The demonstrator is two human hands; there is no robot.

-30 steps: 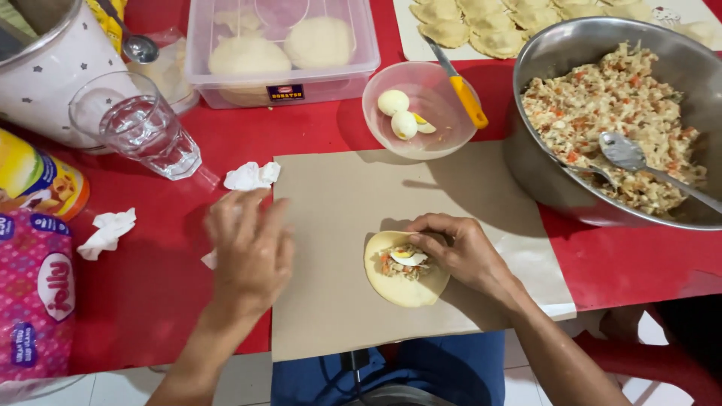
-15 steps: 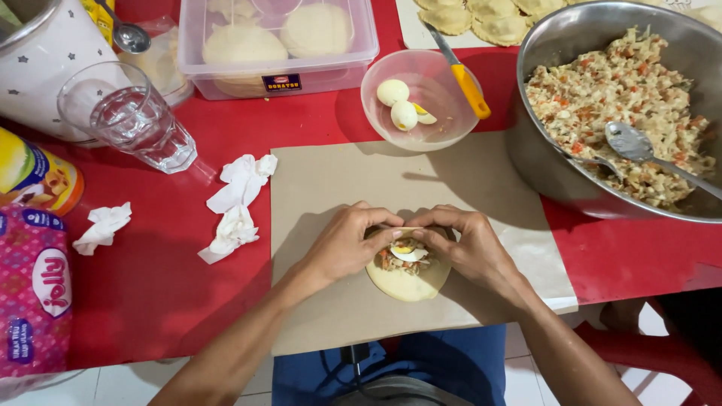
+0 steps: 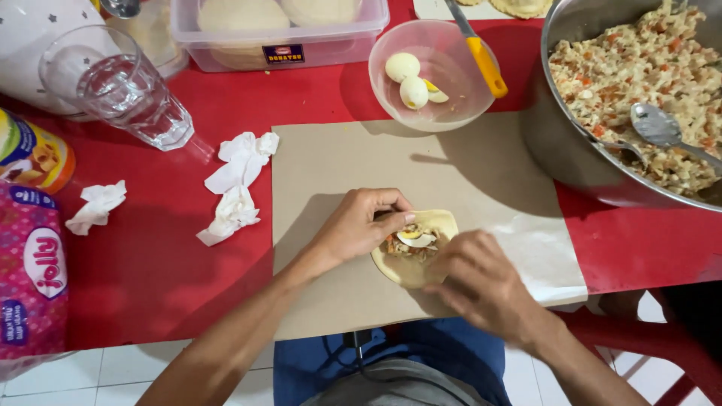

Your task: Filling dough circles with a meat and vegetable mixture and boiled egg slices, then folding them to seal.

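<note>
Dough round (image 3: 416, 248) flat on brown board (image 3: 338, 165), near front-centre, topped with filling and egg slice (image 3: 416, 238). Pinned between both hands. Left hand (image 3: 357, 225) on left edge, fingers curled, fingertips pinching the dough rim at upper left. Right hand (image 3: 477, 282) at lower right, covering that edge, fingers bent inward onto dough; grip underneath hidden, cannot tell if pinching or just pressing. Dough lies directly between the two hands, touching both.

Board on red table (image 3: 150, 271); white patch of paper at board's right front corner. Crumpled tissue (image 3: 239, 184) just left of board, smaller tissue scrap (image 3: 96, 204) further left. Pink bowl (image 3: 432, 75) at board's far edge, peeled eggs (image 3: 406, 79) inside, yellow-handled knife (image 3: 481, 56) resting across its rim. Metal bowl (image 3: 571, 158) at right, full of chopped mixed filling, spoon (image 3: 662, 128) lying in it. Clear tub (image 3: 278, 37) at top with dough balls inside. Glass (image 3: 120, 86) of water at upper left, beside white pitcher (image 3: 30, 45). Pink packet (image 3: 30, 278) at left edge, tin (image 3: 30, 154) just above it. Blue shorts visible below board.
</note>
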